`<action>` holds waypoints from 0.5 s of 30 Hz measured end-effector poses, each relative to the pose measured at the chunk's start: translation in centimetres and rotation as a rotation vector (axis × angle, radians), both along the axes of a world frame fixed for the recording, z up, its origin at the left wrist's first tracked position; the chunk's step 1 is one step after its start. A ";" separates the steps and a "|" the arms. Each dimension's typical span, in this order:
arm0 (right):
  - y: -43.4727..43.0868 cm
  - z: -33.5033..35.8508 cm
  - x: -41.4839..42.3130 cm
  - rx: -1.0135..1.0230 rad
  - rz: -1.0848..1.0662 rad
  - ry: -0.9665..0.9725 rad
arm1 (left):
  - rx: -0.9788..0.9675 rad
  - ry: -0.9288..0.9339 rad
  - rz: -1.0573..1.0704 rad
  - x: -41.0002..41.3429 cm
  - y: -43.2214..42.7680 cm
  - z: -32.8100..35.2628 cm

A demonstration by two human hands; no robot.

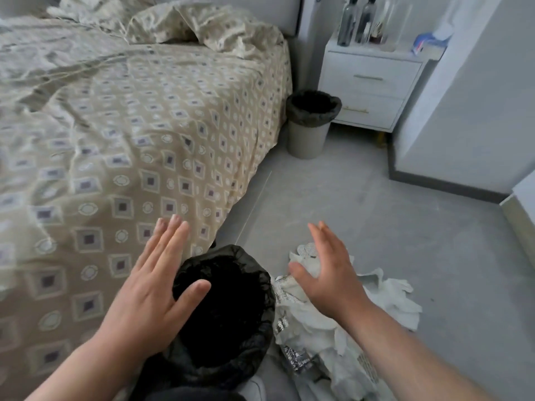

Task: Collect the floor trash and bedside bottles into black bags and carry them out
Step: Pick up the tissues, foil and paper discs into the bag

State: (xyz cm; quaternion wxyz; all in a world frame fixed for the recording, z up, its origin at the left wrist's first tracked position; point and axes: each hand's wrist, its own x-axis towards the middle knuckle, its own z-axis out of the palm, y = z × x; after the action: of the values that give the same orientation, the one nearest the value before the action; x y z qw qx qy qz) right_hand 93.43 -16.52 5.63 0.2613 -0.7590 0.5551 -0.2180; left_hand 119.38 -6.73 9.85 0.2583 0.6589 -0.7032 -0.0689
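**A:** Where is our trash?

**B:** The white paper trash (385, 299) lies on the floor (362, 204) at the lower right of the frame, just beside the black bag (231, 251) at the bottom middle. The bag's mouth is wide open, so we can drop things in.

**A:** What are our hands doing?

**B:** Our left hand (150, 287) is flat above the bag's rim, fingers straight, holding nothing. Our right hand (330, 273) is spread above the paper, holding nothing too. We think we are about to scoop.

**A:** And the bottles?

**B:** The bottles (356, 21) stand on the desk (373, 79) at the upper right, well apart from us. A second bin (312, 123) stands beside it. We guess those come later.
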 end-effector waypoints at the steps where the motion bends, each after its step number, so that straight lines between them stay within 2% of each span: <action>1: 0.5 1.3 -0.9 -0.035 0.003 0.008 | -0.044 -0.001 -0.099 -1.0 -0.2 1.2; 4: 1.8 4.4 -4.5 -0.134 0.053 0.104 | -0.165 -0.063 -0.363 -4.2 -1.3 3.9; 7: 3.1 6.3 -9.6 -0.203 0.080 0.236 | -0.165 -0.127 -0.557 -8.4 -3.4 5.4; 11: 4.3 5.4 -16.5 -0.185 -0.018 0.262 | -0.008 -0.195 -0.757 -15.3 -7.3 2.5; 15: 4.7 -0.8 -22.0 -0.071 -0.134 0.238 | 0.219 -0.338 -0.835 -22.2 -11.6 -5.1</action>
State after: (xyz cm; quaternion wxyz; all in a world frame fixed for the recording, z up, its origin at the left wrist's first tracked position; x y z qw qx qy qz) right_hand 71.41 -11.78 4.87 0.1512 -0.7496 0.6235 -0.1628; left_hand 97.17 -18.33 4.73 0.0192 0.3446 -0.9292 -0.1326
